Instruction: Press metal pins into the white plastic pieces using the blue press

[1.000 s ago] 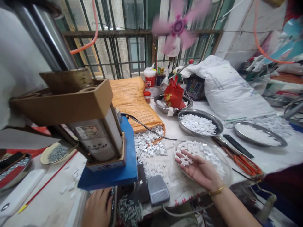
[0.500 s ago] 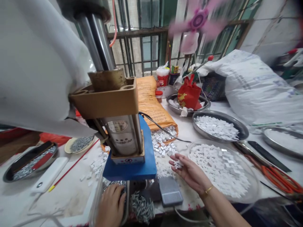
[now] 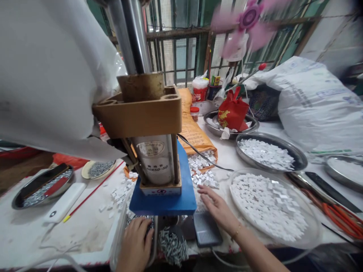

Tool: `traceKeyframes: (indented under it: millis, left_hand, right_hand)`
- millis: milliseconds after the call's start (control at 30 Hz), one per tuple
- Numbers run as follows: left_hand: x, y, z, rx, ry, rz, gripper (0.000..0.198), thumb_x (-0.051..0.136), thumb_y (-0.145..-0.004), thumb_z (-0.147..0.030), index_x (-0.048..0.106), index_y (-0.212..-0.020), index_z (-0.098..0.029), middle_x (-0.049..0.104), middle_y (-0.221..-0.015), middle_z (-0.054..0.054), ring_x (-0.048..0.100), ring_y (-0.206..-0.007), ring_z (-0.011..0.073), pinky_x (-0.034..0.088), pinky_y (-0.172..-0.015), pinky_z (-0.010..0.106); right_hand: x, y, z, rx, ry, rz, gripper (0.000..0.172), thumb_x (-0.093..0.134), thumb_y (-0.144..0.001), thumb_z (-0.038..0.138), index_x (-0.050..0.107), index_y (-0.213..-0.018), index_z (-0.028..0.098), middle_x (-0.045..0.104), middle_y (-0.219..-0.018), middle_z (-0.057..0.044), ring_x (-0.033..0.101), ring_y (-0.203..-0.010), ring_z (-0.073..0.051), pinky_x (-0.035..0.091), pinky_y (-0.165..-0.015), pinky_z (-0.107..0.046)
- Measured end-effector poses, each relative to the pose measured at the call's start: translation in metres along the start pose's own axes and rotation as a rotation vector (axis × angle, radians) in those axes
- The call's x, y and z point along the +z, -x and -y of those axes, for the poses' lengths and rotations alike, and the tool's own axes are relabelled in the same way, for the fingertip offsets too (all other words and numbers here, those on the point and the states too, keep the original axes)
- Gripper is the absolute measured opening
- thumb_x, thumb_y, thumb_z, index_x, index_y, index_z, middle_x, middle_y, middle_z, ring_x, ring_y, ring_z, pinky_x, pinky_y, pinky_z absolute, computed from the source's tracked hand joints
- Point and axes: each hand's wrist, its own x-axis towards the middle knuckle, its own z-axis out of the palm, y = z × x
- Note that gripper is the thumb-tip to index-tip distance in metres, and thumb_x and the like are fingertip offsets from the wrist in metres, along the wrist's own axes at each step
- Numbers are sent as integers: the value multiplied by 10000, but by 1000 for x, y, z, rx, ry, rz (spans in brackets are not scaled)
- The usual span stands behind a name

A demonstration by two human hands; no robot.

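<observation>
My right hand [image 3: 216, 207] lies palm down on the white table with fingers stretched out, over scattered small white plastic pieces [image 3: 202, 169], between the blue base of the press [image 3: 164, 196] and a clear dish [image 3: 314, 230] of white pieces. Whether it holds any pieces I cannot see. My left hand [image 3: 136, 243] rests at the table's near edge, fingers curled onto a tray [image 3: 154, 238] below the press. Beside it lies a pile of small metal parts [image 3: 172, 247]. A grey foot-pedal-like pad [image 3: 207, 229] sits just under my right wrist.
Steel pans [image 3: 300, 158] of white pieces, a red bag [image 3: 232, 111], an orange sack [image 3: 194, 132] and a big white sack [image 3: 314, 102] crowd the back right. Orange scissors [image 3: 343, 217] lie at right. A pink fan [image 3: 246, 22] spins above. Left: a dish of metal parts [image 3: 42, 185].
My right hand left the clear dish with white pieces, moved left and turned palm down on the table by the press. The camera swung left; my left hand stayed put.
</observation>
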Motion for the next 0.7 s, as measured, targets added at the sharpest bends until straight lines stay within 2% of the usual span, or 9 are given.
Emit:
traceKeyframes:
  millis: [100, 200, 300, 367, 467, 567, 633, 667, 700]
  left_hand:
    - [2, 1, 2, 15, -3, -15, 223, 477, -853, -297, 649, -953, -195, 659, -972, 102, 613, -936, 259, 519, -787, 431]
    - [1, 1, 3, 33, 4, -34, 211, 482, -854, -300, 645, -942, -198, 659, -959, 96, 613, -921, 257, 516, -775, 421]
    - [-3, 0, -2, 50, 26, -37, 198, 485, -859, -299, 636, -939, -198, 657, -942, 90, 609, -901, 250, 502, -786, 419]
    - [-8, -2, -9, 64, 32, -17, 201, 486, -860, -290, 628, -967, -198, 651, -957, 92, 599, -907, 252, 487, -800, 428]
    - [-17, -7, -21, 42, 28, 67, 207, 470, -857, -243, 620, -989, -189, 640, -971, 99, 587, -906, 252, 475, -794, 426]
    - [-24, -10, -29, -26, 29, 119, 209, 437, -863, -215, 619, -961, -179, 631, -950, 99, 582, -886, 239, 475, -780, 409]
    - [-25, -10, -32, -40, 30, 105, 218, 423, -871, -218, 619, -956, -175, 628, -947, 99, 582, -889, 235, 476, -783, 405]
    - [-25, -9, -32, -37, 33, 95, 218, 423, -873, -222, 621, -950, -174, 629, -947, 99, 584, -891, 234, 477, -786, 404]
    - [-25, -8, -31, -32, 37, 85, 216, 425, -874, -227, 625, -938, -174, 631, -943, 98, 586, -889, 233, 480, -786, 403]
  right_hand:
    - [-36, 0, -2, 15, 168, -134, 280, 520, -807, 445, 655, -936, 237, 600, -1213, -83, 490, -1183, -249, 293, -1068, -406]
    - [-87, 4, -14, 109, 373, -234, 264, 569, -744, 401, 647, -899, 201, 626, -1102, -148, 487, -1153, -336, 243, -1058, -507]
    - [-124, 14, -30, 219, 520, -213, 297, 626, -661, 402, 660, -854, 180, 656, -949, -178, 570, -996, -401, 300, -963, -589]
    - [-134, 21, -42, 259, 602, -140, 352, 595, -673, 442, 653, -896, 177, 663, -954, -180, 600, -951, -385, 350, -932, -548]
    - [-135, 23, -55, 321, 702, -26, 383, 508, -729, 499, 615, -935, 193, 680, -993, -172, 624, -926, -350, 426, -846, -470]
    - [-134, 20, -58, 346, 770, 17, 294, 462, -767, 509, 586, -792, 243, 699, -784, -120, 641, -743, -321, 447, -673, -420]
    - [-136, 17, -53, 338, 760, -88, 226, 505, -761, 468, 555, -682, 261, 654, -652, -94, 603, -622, -285, 416, -591, -391]
    - [-137, 16, -48, 358, 680, -180, 196, 547, -748, 434, 549, -653, 263, 626, -608, -82, 571, -566, -255, 401, -553, -374]
    - [-137, 15, -43, 403, 503, -279, 161, 594, -728, 389, 549, -640, 261, 595, -566, -63, 531, -508, -218, 384, -505, -349]
